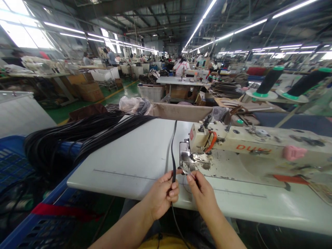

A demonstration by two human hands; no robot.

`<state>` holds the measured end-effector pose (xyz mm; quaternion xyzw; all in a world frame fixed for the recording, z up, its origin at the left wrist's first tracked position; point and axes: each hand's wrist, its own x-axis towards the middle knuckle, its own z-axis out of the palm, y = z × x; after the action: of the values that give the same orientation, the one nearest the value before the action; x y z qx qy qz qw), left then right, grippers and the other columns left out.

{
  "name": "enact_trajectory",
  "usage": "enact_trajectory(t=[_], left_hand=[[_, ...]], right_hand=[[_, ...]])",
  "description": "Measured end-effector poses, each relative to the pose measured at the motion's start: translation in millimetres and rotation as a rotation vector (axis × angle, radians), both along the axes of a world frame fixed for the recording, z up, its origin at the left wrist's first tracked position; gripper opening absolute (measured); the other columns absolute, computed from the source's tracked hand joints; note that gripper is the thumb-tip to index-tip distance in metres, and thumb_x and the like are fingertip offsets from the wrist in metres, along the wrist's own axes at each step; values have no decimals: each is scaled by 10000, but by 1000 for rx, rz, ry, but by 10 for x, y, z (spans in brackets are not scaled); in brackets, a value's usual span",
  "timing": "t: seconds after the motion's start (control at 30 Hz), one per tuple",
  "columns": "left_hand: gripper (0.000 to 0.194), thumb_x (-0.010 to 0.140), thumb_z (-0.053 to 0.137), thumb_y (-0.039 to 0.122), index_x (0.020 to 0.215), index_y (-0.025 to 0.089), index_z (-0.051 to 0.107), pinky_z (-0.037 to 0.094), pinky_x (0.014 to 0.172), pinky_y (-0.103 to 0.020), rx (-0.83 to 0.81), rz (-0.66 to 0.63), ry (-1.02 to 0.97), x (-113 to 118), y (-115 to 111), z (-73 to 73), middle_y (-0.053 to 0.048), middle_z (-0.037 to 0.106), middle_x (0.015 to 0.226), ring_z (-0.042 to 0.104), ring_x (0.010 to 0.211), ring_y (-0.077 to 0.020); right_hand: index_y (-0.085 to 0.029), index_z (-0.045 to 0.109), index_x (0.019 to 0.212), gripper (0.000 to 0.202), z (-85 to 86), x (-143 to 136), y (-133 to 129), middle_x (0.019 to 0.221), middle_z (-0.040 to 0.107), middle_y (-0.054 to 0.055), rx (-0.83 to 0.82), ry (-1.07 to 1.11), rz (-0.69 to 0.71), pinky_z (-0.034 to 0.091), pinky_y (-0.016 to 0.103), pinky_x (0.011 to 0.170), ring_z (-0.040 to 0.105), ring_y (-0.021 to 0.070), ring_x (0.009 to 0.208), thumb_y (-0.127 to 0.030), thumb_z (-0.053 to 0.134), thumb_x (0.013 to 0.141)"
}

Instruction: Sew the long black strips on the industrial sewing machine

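My left hand (pixel 165 192) is closed round a long narrow black strap (pixel 173 152), with the index finger stretched toward the right. The strap runs from the far edge of the white sewing table (pixel 140 152) through my fingers and hangs down over the near edge. Close beside it, my right hand (pixel 201 189) pinches something small and pale or shiny (pixel 187 171), whose kind I cannot make out. Both hands are just in front of the metal plate (pixel 184 154) of a cream sewing machine (pixel 233 138), left of and below its needle area.
A thick bundle of black straps (pixel 64 135) lies over the table's left side and a blue plastic basket (pixel 18 155). Black thread cones (pixel 269 81) stand at the right behind the machine. A beige bin (pixel 181 111) borders the far edge. Other people work farther back.
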<state>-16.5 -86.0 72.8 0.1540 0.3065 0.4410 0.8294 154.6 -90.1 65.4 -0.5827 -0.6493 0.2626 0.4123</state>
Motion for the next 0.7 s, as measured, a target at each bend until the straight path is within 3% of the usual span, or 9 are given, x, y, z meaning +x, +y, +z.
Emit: enact_trajectory(t=[0.1,0.17,0.3,0.4,0.47,0.57,0.63,0.7], left_hand=[[231,861,711,193,1060,99,643,288,476,-138,-9,71,33,19,18,-72,18,497,729,443,550,-43],[216,860,745,249,968,100,631,415,557,-165,-5,117,75,35,42,-99,-14,552,771,544,640,-81],[351,757,852,340,880,124,605,531,763,-268,43,194,175,78,103,-93,-51,627,829,630,787,-151],[411,738,846,440,881,143,600,499,712,-246,131,168,290,119,146,-100,-28,623,808,604,757,-140],[384,788,788,475,878,157,594,449,635,-219,225,118,423,145,174,-126,7,583,755,559,691,-116],[286,925,616,460,900,175,616,467,663,-240,499,25,686,182,219,-187,5,593,759,573,707,-131],[279,992,487,392,998,177,663,523,846,-307,829,-47,905,215,242,-243,-61,690,945,649,907,-187],[332,1000,455,345,1162,155,674,457,1089,-396,1204,-158,1129,250,254,-313,-134,683,1245,615,1204,-251]], right_hand=[[-247,445,704,399,-24,37,-24,620,448,-55,38,-5,26,388,245,532,462,131,569,-524,519,983],[-239,483,715,363,-13,55,-62,643,489,-37,110,-28,57,422,246,562,501,136,596,-424,461,1027],[-218,661,1048,183,23,95,-171,948,649,52,334,-205,137,529,267,750,629,161,837,-192,486,1003],[-249,636,1313,427,30,126,-242,1161,662,101,482,-466,251,565,279,756,653,161,883,-81,453,965],[-246,602,1392,479,23,152,-260,1277,655,126,556,-582,359,591,303,806,669,190,1020,-82,440,973],[-197,615,1388,433,1,222,-232,1312,670,142,624,-600,388,600,333,904,635,225,1201,-114,479,986],[-197,601,1412,479,-17,298,-180,1303,684,136,647,-559,319,594,337,952,636,218,1220,-71,471,968],[-210,552,1468,582,-33,386,-112,1311,683,128,654,-523,254,587,341,986,638,209,1229,-11,441,933]])
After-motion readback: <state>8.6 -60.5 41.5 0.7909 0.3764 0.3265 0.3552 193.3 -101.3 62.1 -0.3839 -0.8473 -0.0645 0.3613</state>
